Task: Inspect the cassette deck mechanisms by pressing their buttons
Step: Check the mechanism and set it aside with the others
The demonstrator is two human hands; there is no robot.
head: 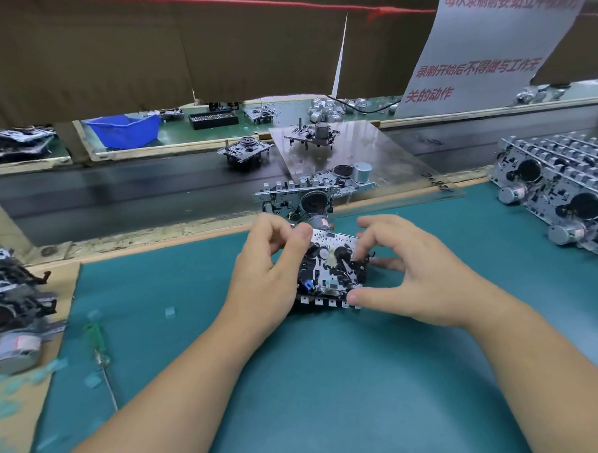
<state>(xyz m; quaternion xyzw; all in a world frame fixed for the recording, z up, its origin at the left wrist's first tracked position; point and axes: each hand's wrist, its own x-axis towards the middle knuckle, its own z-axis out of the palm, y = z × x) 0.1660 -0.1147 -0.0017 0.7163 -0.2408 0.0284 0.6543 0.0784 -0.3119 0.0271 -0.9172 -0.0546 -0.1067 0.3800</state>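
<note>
A cassette deck mechanism [330, 264], metal and black plastic with a row of white button tabs along its near edge, is held just above the teal mat [331, 379]. My left hand [268, 272] grips its left side, thumb curled over the top corner. My right hand [412, 272] grips its right side, with the thumb on the rightmost button tab and the fingers curled over the far edge. Another mechanism [299, 197] stands upright just behind it.
A stack of mechanisms [563, 194] lies at the right, more of them [16, 307] at the left on cardboard. A green screwdriver [99, 351] lies on the mat's left part. A conveyor belt [135, 189] carries mechanisms [244, 150] beyond the mat. A clear plastic sheet [373, 161] slopes over it.
</note>
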